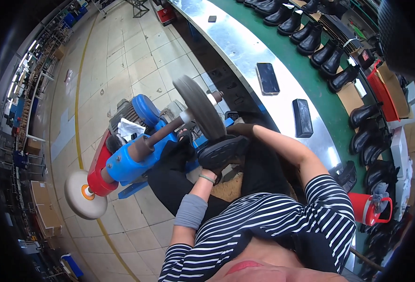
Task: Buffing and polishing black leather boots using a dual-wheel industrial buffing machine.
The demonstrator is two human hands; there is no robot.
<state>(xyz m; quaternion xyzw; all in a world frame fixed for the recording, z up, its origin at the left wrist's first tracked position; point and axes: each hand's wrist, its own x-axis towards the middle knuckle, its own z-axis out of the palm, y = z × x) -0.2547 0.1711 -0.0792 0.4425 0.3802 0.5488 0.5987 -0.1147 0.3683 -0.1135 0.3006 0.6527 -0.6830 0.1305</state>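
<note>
A black boot [222,151] lies sideways over my lap, its ridged dark sole facing up. Its upper side meets the lower rim of a dark grey buffing wheel [199,107], or comes very close to it. My left hand [212,173], below a green wrist band, grips the boot from the near side; most of its fingers are hidden under the shoe. On the far right side of the boot, next to the wheel, my right hand [240,130] looks dark, perhaps gloved. It is closed at the boot's end, with its fingertips out of sight.
The wheel's shaft runs from a blue machine [130,162] with a pale second wheel [86,195] at left. A metal bench [245,51] on my right bears a phone [267,78] and a black case [302,117]. Beyond it, black boots [330,56] line a green surface [306,75] near a red mug [368,209].
</note>
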